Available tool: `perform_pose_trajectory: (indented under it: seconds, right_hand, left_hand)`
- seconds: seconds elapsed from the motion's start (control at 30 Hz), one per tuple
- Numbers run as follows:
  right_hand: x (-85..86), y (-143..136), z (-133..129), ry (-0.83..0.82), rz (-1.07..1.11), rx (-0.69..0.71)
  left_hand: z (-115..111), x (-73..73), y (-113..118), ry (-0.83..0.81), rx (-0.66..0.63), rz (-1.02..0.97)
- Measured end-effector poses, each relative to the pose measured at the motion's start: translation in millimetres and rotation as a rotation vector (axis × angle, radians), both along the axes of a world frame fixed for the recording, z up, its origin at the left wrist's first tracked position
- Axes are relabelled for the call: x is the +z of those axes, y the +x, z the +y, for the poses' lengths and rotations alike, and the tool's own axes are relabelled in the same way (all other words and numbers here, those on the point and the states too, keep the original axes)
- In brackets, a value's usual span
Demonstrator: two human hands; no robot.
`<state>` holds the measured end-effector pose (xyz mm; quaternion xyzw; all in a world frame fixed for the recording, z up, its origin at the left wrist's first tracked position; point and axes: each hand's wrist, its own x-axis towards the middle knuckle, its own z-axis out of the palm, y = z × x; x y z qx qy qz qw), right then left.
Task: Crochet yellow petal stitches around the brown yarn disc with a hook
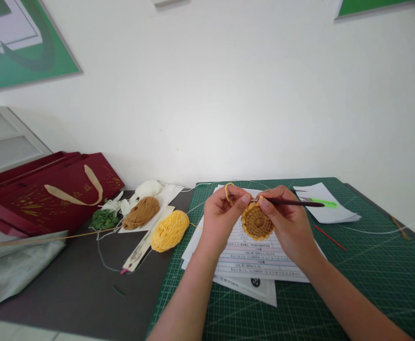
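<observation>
A round crocheted piece (257, 221), brown with a yellow edge, hangs between my two hands above printed sheets (253, 258). My left hand (225, 208) pinches its upper left edge, and yellow yarn loops over a finger of that hand. My right hand (284, 213) is closed on a dark-handled crochet hook (296, 202), with its thumb against the piece's upper right edge. The hook's tip meets the yellow edge near my left fingertips. A yellow yarn ball (170, 230) lies left of my left hand.
Brown yarn (141, 213), white yarn (148, 189) and green yarn (104, 219) lie left, beside a dark red bag (61, 194). A green cutting mat (371, 279) lies under the sheets. At right are a paper stack (330, 215) and a red stick (330, 237).
</observation>
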<state>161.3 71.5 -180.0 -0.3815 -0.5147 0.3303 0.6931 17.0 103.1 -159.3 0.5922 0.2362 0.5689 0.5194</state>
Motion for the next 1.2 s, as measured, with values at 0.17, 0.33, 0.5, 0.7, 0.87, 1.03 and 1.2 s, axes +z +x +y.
perform_pose_trajectory:
  seconds: [0.17,0.33,0.5,0.7,0.87,1.03,1.2]
  right_hand:
    - [0.2,2.0,1.4,-0.018,-0.006,-0.002]
    - [-1.2,5.5,4.4,-0.054,0.029,0.021]
    - [-5.2,9.0,9.3,-0.079,0.107,0.043]
    - [-11.8,9.6,16.2,-0.083,0.178,0.054]
    - [-18.0,11.0,20.4,-0.084,0.223,0.054]
    - [-25.7,12.3,25.2,-0.093,0.25,0.063]
    - [-34.8,12.5,31.2,-0.123,0.27,0.079]
  left_hand:
    - [4.0,-1.7,-1.6,0.045,0.005,0.068]
    - [9.5,1.3,-10.1,0.072,-0.059,0.195]
    - [15.1,2.0,-19.2,0.103,-0.097,0.309]
    - [19.1,-3.8,-19.0,0.099,-0.071,0.34]
    - [23.0,-8.3,-19.3,0.067,-0.054,0.302]
    - [26.3,-11.6,-17.5,0.014,-0.034,0.243]
    - [33.3,-19.1,-14.4,-0.12,0.029,0.126]
